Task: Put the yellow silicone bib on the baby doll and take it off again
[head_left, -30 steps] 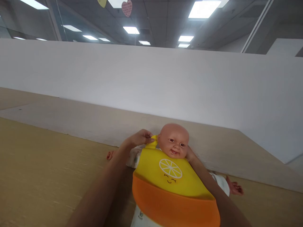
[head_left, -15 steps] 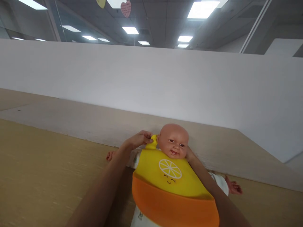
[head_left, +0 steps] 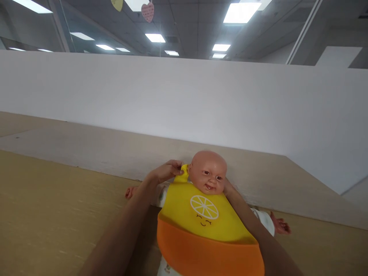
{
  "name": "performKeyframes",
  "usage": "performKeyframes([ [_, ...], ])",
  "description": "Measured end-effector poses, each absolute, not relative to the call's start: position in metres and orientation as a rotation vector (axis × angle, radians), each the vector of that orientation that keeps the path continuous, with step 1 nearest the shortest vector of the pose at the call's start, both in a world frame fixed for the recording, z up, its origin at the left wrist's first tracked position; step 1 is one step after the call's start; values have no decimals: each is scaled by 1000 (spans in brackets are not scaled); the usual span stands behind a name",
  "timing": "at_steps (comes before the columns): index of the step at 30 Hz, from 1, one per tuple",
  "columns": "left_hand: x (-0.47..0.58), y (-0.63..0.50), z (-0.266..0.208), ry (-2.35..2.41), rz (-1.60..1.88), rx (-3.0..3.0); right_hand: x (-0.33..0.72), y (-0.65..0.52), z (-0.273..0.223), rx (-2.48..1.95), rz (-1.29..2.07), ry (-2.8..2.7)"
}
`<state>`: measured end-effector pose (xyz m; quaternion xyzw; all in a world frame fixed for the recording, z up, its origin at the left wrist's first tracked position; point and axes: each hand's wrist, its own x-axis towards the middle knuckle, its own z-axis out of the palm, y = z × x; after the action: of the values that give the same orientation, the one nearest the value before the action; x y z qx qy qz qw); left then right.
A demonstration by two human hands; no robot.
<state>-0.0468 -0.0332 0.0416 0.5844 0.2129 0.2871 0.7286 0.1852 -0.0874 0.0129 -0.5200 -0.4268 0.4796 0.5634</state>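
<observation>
A bald baby doll (head_left: 209, 166) lies face up with its arms spread, dressed in a white garment. Over its chest rests a silicone bib (head_left: 184, 201), yellow above with a lemon-slice print, and with an orange pocket (head_left: 212, 255) below. Beside the doll's head, my left hand (head_left: 169, 170) pinches the bib's yellow neck strap (head_left: 181, 176) between thumb and fingers. My right hand (head_left: 228, 188) reaches in behind the doll's neck on the other side. Its fingers are hidden by the head, so whatever they touch there is out of sight.
The doll lies on a light wood-toned surface (head_left: 57, 184). A paler ledge (head_left: 115, 147) runs behind it, up against a white wall panel (head_left: 172, 96). Above the panel is glass with paper hearts, a pink one (head_left: 147, 12) among them.
The strap in my left hand looks straighter and more stretched upward than before. My right hand stays behind the neck. The whole view has shifted slightly.
</observation>
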Motion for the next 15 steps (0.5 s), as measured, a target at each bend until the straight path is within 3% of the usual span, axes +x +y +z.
performKeyframes([
  [15,-44,-34,43,472,656,1251,190,-80,5,-1258,1111,-974],
])
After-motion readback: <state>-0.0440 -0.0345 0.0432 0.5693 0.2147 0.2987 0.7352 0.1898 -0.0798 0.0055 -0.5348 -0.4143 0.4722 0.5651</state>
